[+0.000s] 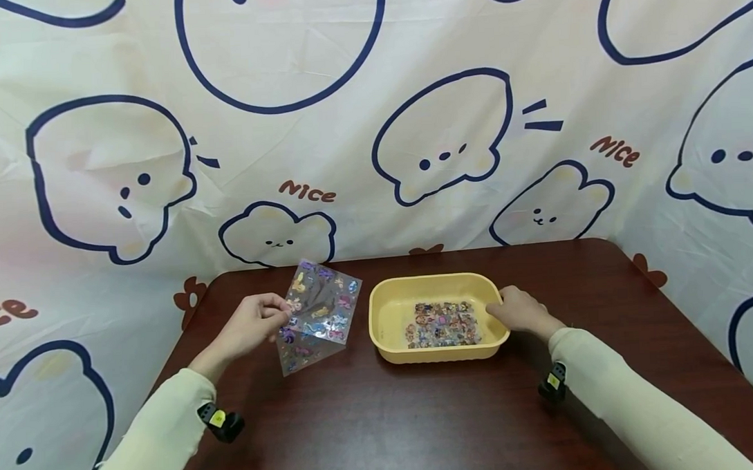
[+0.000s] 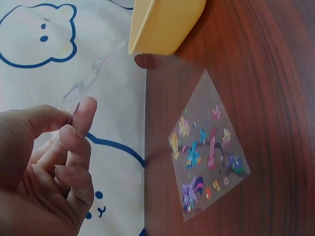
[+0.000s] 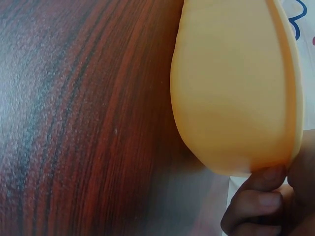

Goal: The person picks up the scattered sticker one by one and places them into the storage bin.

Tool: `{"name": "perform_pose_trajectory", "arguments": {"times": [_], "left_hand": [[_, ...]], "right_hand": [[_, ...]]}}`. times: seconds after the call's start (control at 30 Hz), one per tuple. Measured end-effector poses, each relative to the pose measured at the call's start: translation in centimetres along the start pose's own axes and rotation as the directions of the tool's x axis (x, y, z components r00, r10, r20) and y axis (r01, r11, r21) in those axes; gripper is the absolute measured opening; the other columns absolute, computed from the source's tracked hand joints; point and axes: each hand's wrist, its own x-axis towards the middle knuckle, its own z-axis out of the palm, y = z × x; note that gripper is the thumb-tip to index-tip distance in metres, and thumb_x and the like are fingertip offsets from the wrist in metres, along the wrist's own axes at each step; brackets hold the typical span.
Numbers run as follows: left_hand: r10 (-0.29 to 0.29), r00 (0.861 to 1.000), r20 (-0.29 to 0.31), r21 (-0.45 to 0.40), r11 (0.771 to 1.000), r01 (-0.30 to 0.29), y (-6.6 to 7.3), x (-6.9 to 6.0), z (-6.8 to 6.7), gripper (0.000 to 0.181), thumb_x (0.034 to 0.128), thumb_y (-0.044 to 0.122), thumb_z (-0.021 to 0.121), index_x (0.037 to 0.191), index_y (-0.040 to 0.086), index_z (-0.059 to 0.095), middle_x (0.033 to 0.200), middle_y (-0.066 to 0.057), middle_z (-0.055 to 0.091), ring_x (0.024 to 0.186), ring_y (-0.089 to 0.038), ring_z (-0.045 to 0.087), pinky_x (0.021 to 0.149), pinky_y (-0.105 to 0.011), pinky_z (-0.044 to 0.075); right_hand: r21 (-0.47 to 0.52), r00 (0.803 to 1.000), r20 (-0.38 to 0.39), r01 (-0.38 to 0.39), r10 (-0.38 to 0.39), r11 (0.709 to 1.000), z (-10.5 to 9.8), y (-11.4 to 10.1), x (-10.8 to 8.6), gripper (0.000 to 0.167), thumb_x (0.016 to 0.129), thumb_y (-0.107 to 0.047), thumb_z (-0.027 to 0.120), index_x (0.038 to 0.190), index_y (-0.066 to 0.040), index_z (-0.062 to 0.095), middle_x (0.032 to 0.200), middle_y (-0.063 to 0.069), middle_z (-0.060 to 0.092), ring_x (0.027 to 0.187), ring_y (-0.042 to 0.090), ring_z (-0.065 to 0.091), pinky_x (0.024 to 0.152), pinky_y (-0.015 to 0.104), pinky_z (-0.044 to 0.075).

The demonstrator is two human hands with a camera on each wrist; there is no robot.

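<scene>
Between thumb and fingertips, my left hand pinches the left side of a clear sticker sheet with colourful cartoon figures. In the left wrist view that held sheet is almost edge-on. Beneath it, a second clear sheet printed with small ponies lies on the table, partly covered in the head view. To the right stands a yellow plastic basket, with a pile of small colourful pictures inside. My right hand grips the basket's right rim, thumb on the inner side and fingers outside.
The dark brown wooden table carries everything. A pale cloth with blue-outlined cartoon animals hangs behind and along the sides. Each sleeved wrist wears a small black camera, one on the left and one on the right.
</scene>
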Motion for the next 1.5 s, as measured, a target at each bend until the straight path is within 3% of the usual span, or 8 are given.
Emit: {"name": "perform_pose_trajectory", "arguments": {"times": [0.9,1.13,1.5], "left_hand": [[0.082,0.994,0.074,-0.095,0.993,-0.075,2.1,0.1,2.8,0.013,0.0988,0.006,0.057,0.104,-0.006,0.057,0.059,0.0,0.052,0.05,-0.009,0.046,0.046,-0.023,0.037],[0.088,0.99,0.108,-0.137,0.988,-0.072,2.9,0.3,3.9,0.012,0.0986,0.005,0.055,0.104,-0.006,0.055,0.056,0.003,0.045,0.048,-0.008,0.041,0.047,-0.024,0.046],[0.078,0.991,0.107,-0.139,0.988,-0.063,4.1,0.6,5.8,0.013,0.0993,0.008,0.057,0.105,-0.004,0.056,0.056,0.003,0.049,0.047,-0.008,0.041,0.042,-0.022,0.034]], "right_hand": [[-0.011,1.0,0.0,0.007,-0.007,1.0,-0.1,-0.2,-0.2,0.035,0.098,-0.028,0.052,0.11,0.002,0.065,0.072,0.006,0.066,0.058,0.014,0.064,0.057,0.03,0.047],[-0.009,1.0,0.006,0.007,-0.007,1.0,0.0,0.0,0.0,0.035,0.098,-0.028,0.052,0.111,0.002,0.065,0.071,0.005,0.066,0.058,0.014,0.064,0.057,0.03,0.047],[-0.008,1.0,0.011,0.011,-0.011,1.0,-0.1,-0.1,0.0,0.035,0.099,-0.028,0.052,0.112,0.003,0.065,0.072,0.006,0.067,0.058,0.014,0.064,0.055,0.029,0.049]]}}
